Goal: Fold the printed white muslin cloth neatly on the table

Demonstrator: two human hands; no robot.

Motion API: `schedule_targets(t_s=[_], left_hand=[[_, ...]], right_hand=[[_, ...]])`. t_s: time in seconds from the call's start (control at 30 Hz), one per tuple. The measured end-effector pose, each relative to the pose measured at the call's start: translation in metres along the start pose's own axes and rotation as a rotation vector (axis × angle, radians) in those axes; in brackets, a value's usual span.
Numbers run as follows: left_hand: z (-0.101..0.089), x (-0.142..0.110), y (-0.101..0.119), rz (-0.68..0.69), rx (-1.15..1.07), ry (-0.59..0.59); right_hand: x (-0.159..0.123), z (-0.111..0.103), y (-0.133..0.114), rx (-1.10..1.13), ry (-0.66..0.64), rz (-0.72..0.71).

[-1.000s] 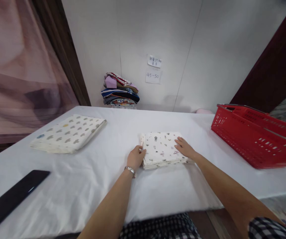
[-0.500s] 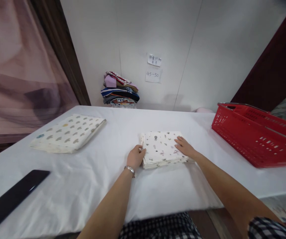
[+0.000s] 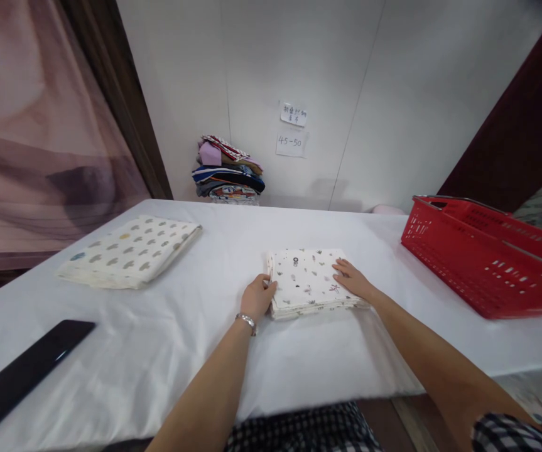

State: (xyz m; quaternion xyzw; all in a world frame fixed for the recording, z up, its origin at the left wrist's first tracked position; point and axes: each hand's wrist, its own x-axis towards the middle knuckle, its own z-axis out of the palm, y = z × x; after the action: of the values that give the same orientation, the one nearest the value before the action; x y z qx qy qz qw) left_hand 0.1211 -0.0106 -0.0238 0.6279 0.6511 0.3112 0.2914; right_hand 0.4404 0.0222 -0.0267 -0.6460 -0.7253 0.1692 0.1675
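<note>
A white folded cloth (image 3: 306, 276) with small printed motifs lies in front of me, in several layers squared into a rectangle. At its left edge my left hand (image 3: 257, 296) pinches the layers, thumb on top and fingers curled at the side, partly hidden. My right hand (image 3: 352, 279) rests flat on the cloth's right side with fingers stretched out, holding nothing. To the left lies another folded cloth (image 3: 134, 251), cream with grey cloud-like shapes.
A white-covered table (image 3: 195, 364) carries everything. A red plastic basket (image 3: 482, 263) stands at the right. The long black flat object (image 3: 30, 370) is at the left front. Folded clothes (image 3: 228, 169) are stacked beyond the back edge, before a wall with paper notes (image 3: 291, 143).
</note>
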Motion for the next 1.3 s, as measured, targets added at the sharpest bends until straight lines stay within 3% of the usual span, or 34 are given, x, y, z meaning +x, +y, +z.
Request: schedule_targets(t_s=[0.27, 0.5, 1.3], left_hand=[[-0.0013, -0.0008, 0.0022, -0.003, -0.007, 0.001], [-0.0014, -0.0011, 0.0027, -0.013, -0.010, -0.011], [0.0005, 0.0002, -0.0005, 0.006, -0.009, 0.007]], right_hand=[[-0.0025, 0.0019, -0.0057, -0.061, 0.022, 0.019], [-0.0012, 0.0037, -0.0041, -0.089, 0.052, 0.123], [-0.0043, 0.0010, -0.0080, -0.082, 0.058, 0.105]])
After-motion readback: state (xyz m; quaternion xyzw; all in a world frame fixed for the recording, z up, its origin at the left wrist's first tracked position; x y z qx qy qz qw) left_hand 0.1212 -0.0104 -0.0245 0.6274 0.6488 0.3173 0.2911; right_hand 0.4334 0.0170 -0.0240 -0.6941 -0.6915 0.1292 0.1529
